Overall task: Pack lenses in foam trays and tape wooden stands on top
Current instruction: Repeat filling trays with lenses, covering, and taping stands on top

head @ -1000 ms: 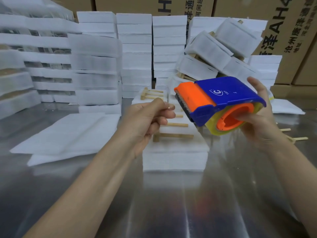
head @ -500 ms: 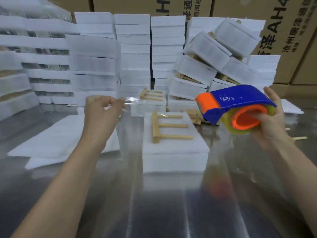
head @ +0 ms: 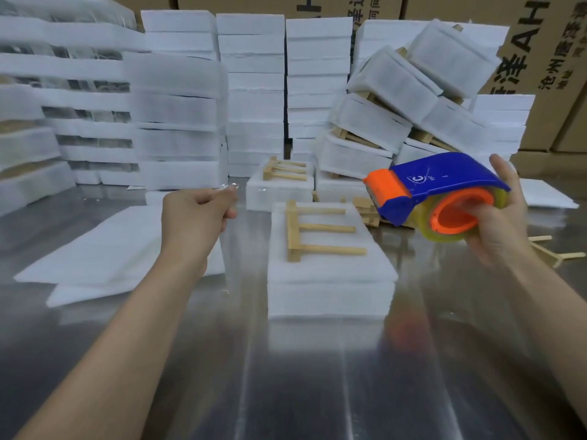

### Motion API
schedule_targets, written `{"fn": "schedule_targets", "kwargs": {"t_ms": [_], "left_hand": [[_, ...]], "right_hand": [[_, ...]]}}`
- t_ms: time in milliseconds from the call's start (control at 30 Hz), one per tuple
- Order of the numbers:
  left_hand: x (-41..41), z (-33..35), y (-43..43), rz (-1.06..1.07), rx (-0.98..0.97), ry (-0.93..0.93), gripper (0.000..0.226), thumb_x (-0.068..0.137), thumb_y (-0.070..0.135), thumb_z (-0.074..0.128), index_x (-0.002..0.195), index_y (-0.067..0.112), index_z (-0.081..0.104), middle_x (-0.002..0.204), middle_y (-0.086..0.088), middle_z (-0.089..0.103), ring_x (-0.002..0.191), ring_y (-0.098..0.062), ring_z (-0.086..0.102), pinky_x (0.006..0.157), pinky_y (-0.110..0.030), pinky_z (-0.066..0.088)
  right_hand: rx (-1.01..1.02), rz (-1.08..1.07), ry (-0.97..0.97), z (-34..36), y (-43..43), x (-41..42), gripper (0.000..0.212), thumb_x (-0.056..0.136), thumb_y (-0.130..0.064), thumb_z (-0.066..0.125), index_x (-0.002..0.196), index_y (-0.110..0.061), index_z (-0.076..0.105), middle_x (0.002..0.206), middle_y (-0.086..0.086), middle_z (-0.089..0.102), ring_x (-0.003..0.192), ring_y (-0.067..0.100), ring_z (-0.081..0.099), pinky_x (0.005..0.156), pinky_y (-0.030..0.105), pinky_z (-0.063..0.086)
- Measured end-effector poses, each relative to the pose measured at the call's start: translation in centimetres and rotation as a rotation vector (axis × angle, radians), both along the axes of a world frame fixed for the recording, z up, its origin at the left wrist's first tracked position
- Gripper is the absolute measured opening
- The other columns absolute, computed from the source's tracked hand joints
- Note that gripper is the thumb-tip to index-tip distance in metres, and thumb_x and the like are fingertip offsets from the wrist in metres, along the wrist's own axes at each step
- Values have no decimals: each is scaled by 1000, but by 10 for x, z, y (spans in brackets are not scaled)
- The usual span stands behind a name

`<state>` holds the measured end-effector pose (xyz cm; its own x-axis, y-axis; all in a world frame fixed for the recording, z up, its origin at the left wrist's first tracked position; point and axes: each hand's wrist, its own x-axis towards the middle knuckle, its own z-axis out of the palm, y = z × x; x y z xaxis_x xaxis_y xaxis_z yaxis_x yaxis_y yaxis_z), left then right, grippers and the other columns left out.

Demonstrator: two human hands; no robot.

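We hold a tape gun [head: 444, 179] in our right hand [head: 505, 230]. It is smooth plastic with a curved blue top and an orange nose. Our fingers curl inside the orange ring of the yellowish roll, and one finger lies over the blue top. Our left hand [head: 193, 214] is closed, and its fingertips pinch a shiny, crinkly bit of clear tape [head: 229, 187]. The tape is see-through, so we cannot make out the strip between the hand and the gun.

Between our hands sits the foam tray [head: 330, 281]. It is a soft, white, flat block. On top lies the wooden stand [head: 317, 230], a pale bar with three thin sticks pointing right. Another tray [head: 279, 195] with its own wooden piece [head: 284, 169] sits just behind it.

The table [head: 286, 376] is shiny grey metal. Thin foam sheets [head: 111, 249] lie flat on the left. At the back are tall stacks [head: 254, 90] of white foam. A pile of wrapped packs [head: 397, 81] leans over on the right, and brown cardboard boxes [head: 540, 58] stand behind them. A loose stick piece [head: 559, 256] lies near our right wrist.

A second ago our left hand was right beside the orange nose, in front of the tray. Now it has moved far to the left. The gun has moved to the right. The tray and stand have not moved.
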<state>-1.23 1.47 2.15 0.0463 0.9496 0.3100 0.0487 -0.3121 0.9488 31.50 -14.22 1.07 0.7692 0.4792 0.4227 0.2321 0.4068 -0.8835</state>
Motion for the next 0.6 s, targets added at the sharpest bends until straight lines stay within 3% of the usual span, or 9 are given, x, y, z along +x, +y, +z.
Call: {"fn": "schedule_targets", "kwargs": {"t_ms": [67, 133, 333, 400, 467, 600], "left_hand": [[0, -4, 3, 30, 3, 58, 32, 86, 32, 68, 66, 8, 70, 61, -7, 58, 50, -14, 43, 63, -27, 41], [1, -9, 6, 59, 5, 110, 35, 86, 33, 68, 57, 13, 67, 58, -4, 59, 49, -15, 44, 63, -27, 41], [10, -24, 6, 135, 64, 300, 44, 91, 28, 62, 48, 15, 60, 40, 10, 52, 49, -6, 48, 49, -19, 33], [12, -27, 7, 145, 80, 339, 43, 91, 24, 61, 49, 13, 60, 46, 10, 53, 47, -2, 48, 43, -9, 31], [13, -30, 7, 141, 101, 375, 41, 91, 21, 60, 52, 8, 63, 44, 10, 51, 42, 0, 47, 41, -7, 31], [17, -37, 5, 137, 133, 475, 37, 90, 15, 58, 60, -4, 65, 38, 9, 47, 42, -8, 43, 43, -18, 31]], "right_hand": [[-14, -7, -4, -3, 1, 1, 74, 80, 17, 55, 125, -41, 47, 94, -15, 72, 92, 6, 68, 72, 24, 58], [-32, -11, -1, -6, 1, 1, 75, 80, 18, 54, 127, -40, 47, 97, -12, 72, 90, 5, 68, 72, 25, 57], [-84, -9, 14, -14, 0, -4, 80, 78, 22, 50, 132, -36, 45, 138, 1, 50, 98, 8, 65, 68, 24, 56], [-95, -3, 29, -17, -1, -3, 81, 77, 23, 48, 136, -32, 45, 123, -5, 59, 85, 2, 67, 63, 20, 55], [-120, -20, 36, -19, 0, -1, 82, 76, 23, 47, 139, -29, 43, 104, -13, 63, 75, -4, 67, 56, 17, 54], [-121, -25, 60, -21, 0, 0, 81, 75, 24, 45, 135, -31, 45, 91, -23, 66, 74, -6, 67, 54, 15, 52]]}}
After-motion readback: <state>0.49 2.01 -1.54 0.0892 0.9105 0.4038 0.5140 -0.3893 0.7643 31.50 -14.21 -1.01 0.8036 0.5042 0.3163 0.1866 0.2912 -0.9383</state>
